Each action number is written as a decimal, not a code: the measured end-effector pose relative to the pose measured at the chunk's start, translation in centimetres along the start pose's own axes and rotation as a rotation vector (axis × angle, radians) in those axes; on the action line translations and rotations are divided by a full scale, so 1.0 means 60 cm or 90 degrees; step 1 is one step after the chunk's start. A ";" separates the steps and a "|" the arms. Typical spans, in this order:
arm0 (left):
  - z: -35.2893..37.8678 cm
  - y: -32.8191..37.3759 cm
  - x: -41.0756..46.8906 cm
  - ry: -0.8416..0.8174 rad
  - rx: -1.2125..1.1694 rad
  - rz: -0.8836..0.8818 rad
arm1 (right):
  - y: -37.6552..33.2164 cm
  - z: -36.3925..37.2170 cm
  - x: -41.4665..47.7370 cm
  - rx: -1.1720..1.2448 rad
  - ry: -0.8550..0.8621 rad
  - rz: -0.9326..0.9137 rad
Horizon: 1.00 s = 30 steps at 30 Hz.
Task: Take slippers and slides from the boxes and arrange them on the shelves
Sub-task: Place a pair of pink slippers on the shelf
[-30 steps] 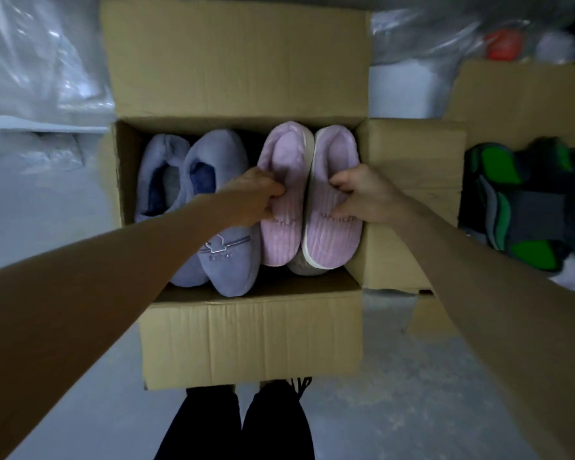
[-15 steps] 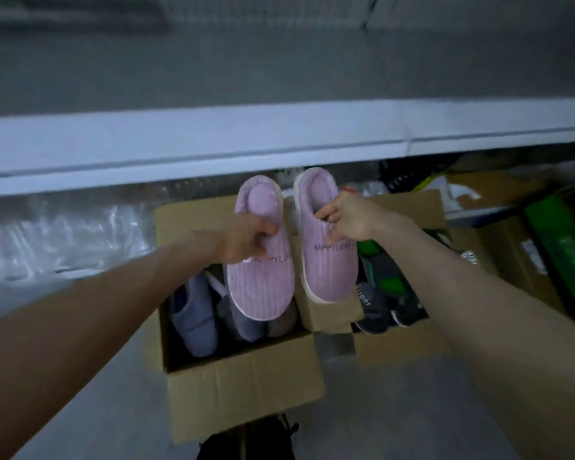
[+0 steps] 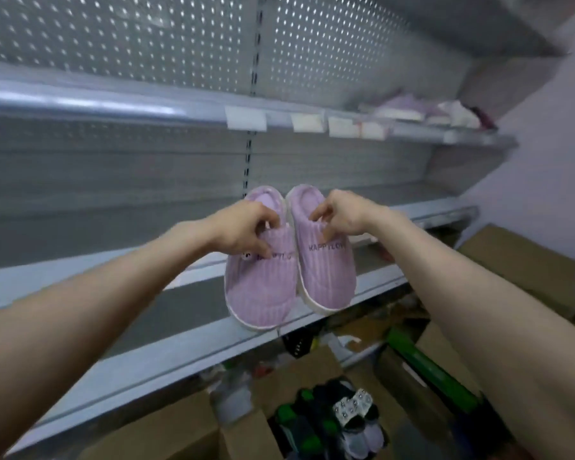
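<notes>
left hand [image 3: 246,232] is pinching the left slipper [image 3: 259,290] at the rim of its opening, thumb on the ribbed top by the lettering, fingers curling inside; right hand [image 3: 341,215] is gripping the right slipper [image 3: 326,273] the same way; both lilac slippers are hanging toes down toward the camera, side by side and nearly touching, in front of the middle shelf [image 3: 146,293]; cannot tell if the soles are touching it yet, looks like not; judging the step as placing the pair; doing it well is meaning lifting the toes over the front lip, bringing the soles level, then lowering both flat together with toes facing out and lettering readable; letting go only once the soles are sitting flat, since the soft uppers are sagging under a pinch and could be tipping; keeping the pair tight together and to one side is leaving room for more; upper shelf [image 3: 113,104] is carrying some pale slippers [image 3: 402,107] at its far right, blurred; open box [image 3: 166,433] below, and dark and green slides [image 3: 329,423] are waiting beside it.
</notes>
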<state>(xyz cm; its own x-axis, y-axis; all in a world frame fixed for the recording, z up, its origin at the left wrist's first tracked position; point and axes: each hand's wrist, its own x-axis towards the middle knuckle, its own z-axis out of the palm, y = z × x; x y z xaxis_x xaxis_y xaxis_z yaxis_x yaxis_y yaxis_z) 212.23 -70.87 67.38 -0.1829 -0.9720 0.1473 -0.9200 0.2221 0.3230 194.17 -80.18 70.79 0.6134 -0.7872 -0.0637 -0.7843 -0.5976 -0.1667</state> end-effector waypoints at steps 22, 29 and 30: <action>-0.182 0.330 0.337 0.296 0.178 -0.091 | 0.329 -0.426 0.015 -0.059 0.257 -0.195; -0.223 0.348 0.408 0.302 0.248 -0.139 | 0.374 -0.466 0.092 -0.003 0.271 -0.237; -0.230 0.344 0.420 0.306 0.255 -0.140 | 0.379 -0.469 0.104 -0.005 0.275 -0.240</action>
<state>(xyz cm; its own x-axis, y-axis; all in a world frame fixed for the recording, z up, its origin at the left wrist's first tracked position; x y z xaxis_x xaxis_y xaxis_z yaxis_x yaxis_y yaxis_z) 193.40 -89.74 90.66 0.1135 -0.8287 0.5481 -0.9930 -0.1130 0.0347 177.57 -102.96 94.28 0.7590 -0.5085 0.4066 -0.5197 -0.8494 -0.0921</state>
